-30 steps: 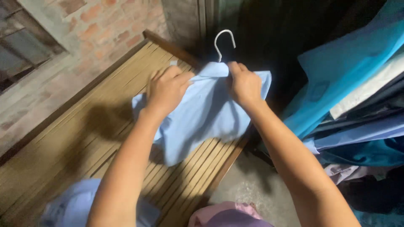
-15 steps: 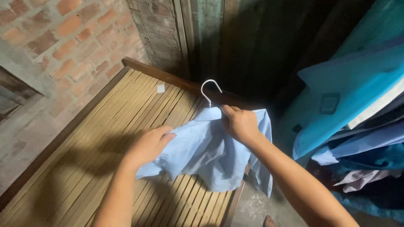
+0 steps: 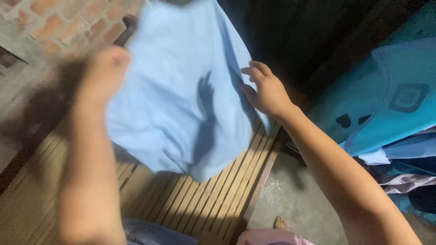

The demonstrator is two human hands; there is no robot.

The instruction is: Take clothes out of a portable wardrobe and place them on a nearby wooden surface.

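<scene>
Head view shows a light blue shirt (image 3: pixel 177 90) lifted up off the slatted bamboo table (image 3: pixel 213 199), hanging in the air between the two hands. The step in hand looks like raising and shaking the garment open so it hangs straight. The left hand (image 3: pixel 106 68) is blurred with motion at the shirt's left edge; it appears to be clenched on the cloth, but the blur keeps me from telling for sure. The right hand (image 3: pixel 265 90) sits at the shirt's right edge with fingers (image 3: pixel 254 72) spread and loosely curled, touching the fabric rather than pinching it.

Both forearms reach forward and up, the left one steep and near the camera, the right one stretched out at a slant, wrist slightly bent back. Below the fingers the shirt's hem hangs just above the slats. To the right of the right hand's fingers hang turquoise and blue garments (image 3: pixel 390 100). A next move, by my judgement, would need a firm pinch from the right hand first.
</scene>
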